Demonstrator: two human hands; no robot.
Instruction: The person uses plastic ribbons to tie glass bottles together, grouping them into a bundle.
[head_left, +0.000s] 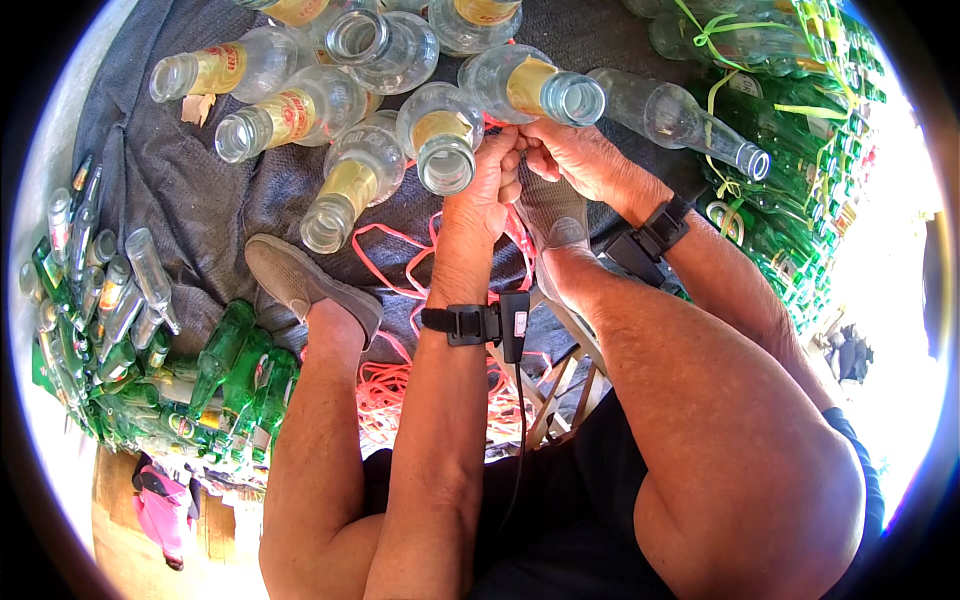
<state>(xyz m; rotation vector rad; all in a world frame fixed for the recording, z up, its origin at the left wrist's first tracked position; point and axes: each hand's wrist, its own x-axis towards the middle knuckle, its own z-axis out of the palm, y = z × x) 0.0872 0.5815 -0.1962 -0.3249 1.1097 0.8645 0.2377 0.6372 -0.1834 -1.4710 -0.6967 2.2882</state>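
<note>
My left hand (491, 180) is closed around pink plastic twine (517, 229), just below the clear glass bottles. Close against it, my right hand (577, 157) has its fingers pinched together at the twine; the exact grip is hidden. Directly above my hands stand a clear bottle with a yellow neck label (487, 79) and another clear bottle (442, 124), both with open mouths. More clear bottles (360, 161) with yellow neck labels cluster to the left. One clear bottle without a neck label (667, 116) leans out to the right of my right hand.
Loose pink twine (382, 401) lies heaped beneath my legs. Green bottles (780, 150) are stacked at the right, some tied with light-green strips (709, 34). Green and clear bottles (112, 300) lie piled at the left on dark cloth (195, 195). My shoes (307, 281) flank the twine.
</note>
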